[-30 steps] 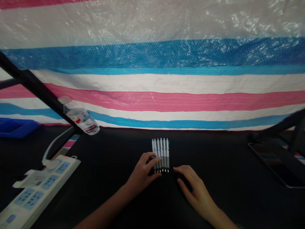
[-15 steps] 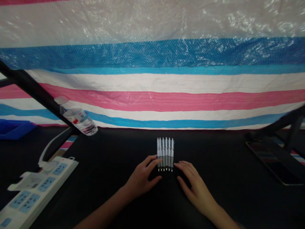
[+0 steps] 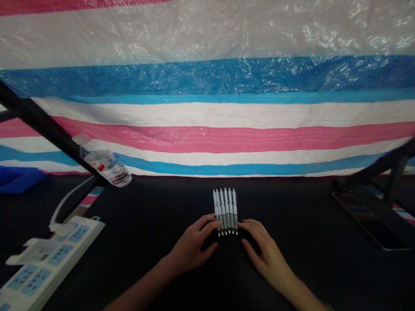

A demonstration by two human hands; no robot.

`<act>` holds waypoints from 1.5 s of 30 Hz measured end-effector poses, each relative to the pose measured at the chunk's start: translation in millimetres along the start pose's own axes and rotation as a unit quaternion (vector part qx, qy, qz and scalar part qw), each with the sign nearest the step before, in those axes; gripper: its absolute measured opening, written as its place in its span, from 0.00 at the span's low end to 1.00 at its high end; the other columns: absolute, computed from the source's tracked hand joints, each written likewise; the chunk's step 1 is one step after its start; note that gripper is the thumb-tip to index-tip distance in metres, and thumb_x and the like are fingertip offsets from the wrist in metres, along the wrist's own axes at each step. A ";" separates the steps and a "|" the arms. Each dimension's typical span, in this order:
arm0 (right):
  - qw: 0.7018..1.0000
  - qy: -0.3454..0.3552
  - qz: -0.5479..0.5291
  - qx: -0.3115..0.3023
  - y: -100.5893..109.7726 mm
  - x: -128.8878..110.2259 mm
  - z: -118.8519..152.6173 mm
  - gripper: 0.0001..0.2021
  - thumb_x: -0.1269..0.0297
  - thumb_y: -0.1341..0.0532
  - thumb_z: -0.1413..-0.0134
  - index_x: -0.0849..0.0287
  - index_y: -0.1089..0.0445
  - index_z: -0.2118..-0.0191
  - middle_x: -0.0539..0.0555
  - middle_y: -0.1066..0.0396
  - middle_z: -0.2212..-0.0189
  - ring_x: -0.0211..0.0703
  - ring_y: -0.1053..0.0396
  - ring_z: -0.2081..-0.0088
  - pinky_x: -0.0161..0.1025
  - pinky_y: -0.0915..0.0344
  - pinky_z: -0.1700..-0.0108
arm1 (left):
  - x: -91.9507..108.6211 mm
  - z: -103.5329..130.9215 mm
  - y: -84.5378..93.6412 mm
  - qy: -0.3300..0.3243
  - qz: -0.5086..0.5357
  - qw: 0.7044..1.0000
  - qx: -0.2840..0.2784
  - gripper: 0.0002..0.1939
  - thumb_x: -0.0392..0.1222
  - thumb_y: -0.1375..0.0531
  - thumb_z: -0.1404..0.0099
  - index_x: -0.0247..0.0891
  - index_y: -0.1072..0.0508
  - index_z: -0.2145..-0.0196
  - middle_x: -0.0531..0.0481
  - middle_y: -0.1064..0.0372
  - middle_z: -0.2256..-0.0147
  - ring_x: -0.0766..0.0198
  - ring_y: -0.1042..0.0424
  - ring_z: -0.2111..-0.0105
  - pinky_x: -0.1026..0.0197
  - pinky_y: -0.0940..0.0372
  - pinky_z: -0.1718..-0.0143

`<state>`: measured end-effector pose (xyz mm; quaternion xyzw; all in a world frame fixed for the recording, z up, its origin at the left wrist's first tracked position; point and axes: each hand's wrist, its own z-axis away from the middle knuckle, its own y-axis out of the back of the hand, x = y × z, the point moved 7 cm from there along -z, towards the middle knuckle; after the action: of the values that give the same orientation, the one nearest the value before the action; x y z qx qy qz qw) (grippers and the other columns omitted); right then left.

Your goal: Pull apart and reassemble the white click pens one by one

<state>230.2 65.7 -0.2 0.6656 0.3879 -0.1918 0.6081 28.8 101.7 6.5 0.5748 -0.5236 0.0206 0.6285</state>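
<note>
Several white click pens (image 3: 225, 207) with grey grips lie side by side in a row on the black table, tips toward me. My left hand (image 3: 196, 240) rests at the row's left side, its fingers touching the lower part of the leftmost pens and its thumb held apart. At the right side, the fingertips of my right hand (image 3: 259, 244) are against or very close to the grip of the rightmost pen. Both hands have their fingers apart, and neither grips a pen.
A white power strip (image 3: 48, 255) with a plugged-in cable lies at the left. Behind it a clear plastic bottle (image 3: 110, 166) leans by a black bar. A blue tray (image 3: 21, 179) sits far left, a dark phone (image 3: 371, 222) at right. Striped sheeting (image 3: 207, 140) hangs behind the table.
The pens' lower ends have shifted slightly right, so the row now slants a little. The left fingers have moved right with them; the right hand has barely moved. The view has tilted slightly.
</note>
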 end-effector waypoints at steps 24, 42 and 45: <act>1.000 -0.002 -0.008 0.006 2.5 -0.8 -0.2 0.17 0.67 0.43 0.33 0.53 0.29 0.42 0.60 0.25 0.45 0.58 0.33 0.39 0.61 0.35 0.36 | -4.1 1.2 1.9 0.004 0.009 1.000 0.028 0.29 0.30 0.39 0.37 0.47 0.34 0.39 0.43 0.32 0.43 0.51 0.31 0.43 0.45 0.32 0.41; 1.000 0.004 -0.012 -0.010 2.4 -2.8 0.7 0.15 0.68 0.44 0.32 0.53 0.29 0.43 0.59 0.25 0.46 0.56 0.34 0.39 0.59 0.36 0.36 | -3.1 1.8 17.8 0.011 0.030 0.993 0.115 0.09 0.32 0.42 0.32 0.38 0.24 0.57 0.45 0.23 0.64 0.58 0.22 0.64 0.57 0.27 0.61; 1.000 0.010 -0.004 -0.010 6.1 -0.3 -0.9 0.15 0.67 0.44 0.32 0.53 0.28 0.44 0.58 0.25 0.46 0.56 0.33 0.39 0.58 0.35 0.36 | -4.2 2.6 18.5 0.005 0.032 0.992 0.126 0.08 0.32 0.42 0.32 0.39 0.24 0.58 0.46 0.22 0.64 0.58 0.22 0.64 0.58 0.27 0.62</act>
<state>234.3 66.8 4.2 0.6593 0.3986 -0.1839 0.6104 13.6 108.5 16.0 0.6319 -0.5320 0.1095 0.5529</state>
